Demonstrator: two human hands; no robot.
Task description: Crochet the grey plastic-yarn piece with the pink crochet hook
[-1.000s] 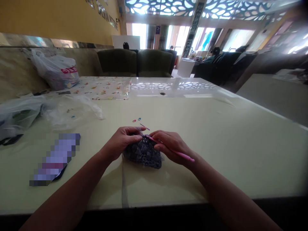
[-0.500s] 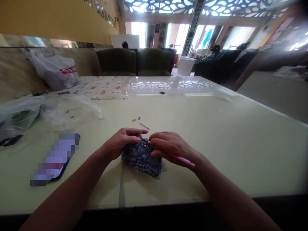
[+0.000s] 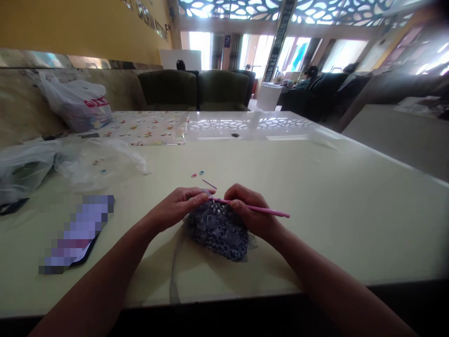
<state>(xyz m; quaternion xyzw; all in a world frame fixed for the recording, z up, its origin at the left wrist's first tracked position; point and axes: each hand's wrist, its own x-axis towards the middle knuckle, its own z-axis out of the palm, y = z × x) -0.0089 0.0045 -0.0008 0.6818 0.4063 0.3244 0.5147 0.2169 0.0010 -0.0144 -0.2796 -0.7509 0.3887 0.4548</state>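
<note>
A dark grey-purple crocheted piece (image 3: pixel 219 230) rests on the pale table (image 3: pixel 315 196) in front of me. My left hand (image 3: pixel 176 207) is closed, pinching the upper left edge of the piece. My right hand (image 3: pixel 249 210) is closed around a pink crochet hook (image 3: pixel 261 209), whose tip points left into the top of the piece while its handle sticks out to the right. A thin strand of yarn (image 3: pixel 174 271) runs from the piece down to the table's front edge.
Small coloured stitch markers (image 3: pixel 197 174) and a short purple needle (image 3: pixel 209 184) lie just beyond my hands. Clear plastic bags (image 3: pixel 87 161) and a white shopping bag (image 3: pixel 79 105) sit at the left, with a blurred flat object (image 3: pixel 77 234) nearer. Patterned cloth (image 3: pixel 147 127) lies at the back; armchairs stand behind.
My right hand has turned so the hook handle now points out level to the right. The crocheted piece has shifted slightly right and towards me.
</note>
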